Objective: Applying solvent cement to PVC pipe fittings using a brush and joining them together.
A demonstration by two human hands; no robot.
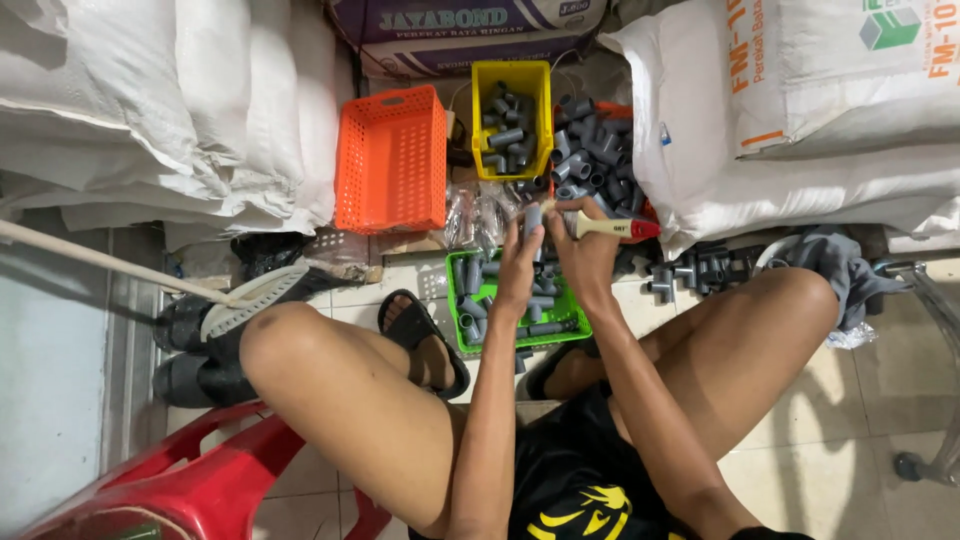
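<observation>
Grey plastic, short and tubular: a pipe fitting (533, 219) stands upright just above the centre of the frame, and the fingers of the left hand (520, 268) are clamped around its lower part. The right hand (583, 250) sits just beside it, its fingers closed around the pale handle of a brush (605, 228) with a red end that points toward the right of the frame. Whether the brush tip touches the fitting cannot be told. Both forearms rise from the bottom of the frame between the person's bare knees, and the wrists nearly meet above a green basket.

That green basket (573, 325) rests on the tiled floor directly beneath the hands and holds a loose layer of grey fittings. Above it, in the upper middle, a yellow bin (511, 72) is partly filled with more grey fittings. Right of the yellow bin lies a heap of grey fittings (596, 150), spilling toward a large white sack (800, 190). An orange crate (392, 160) stands on its edge at upper centre-left, leaning on white sacks. A few grey tee fittings (690, 270) lie on the floor at centre right. A red plastic chair (190, 490) fills the lower left corner.
</observation>
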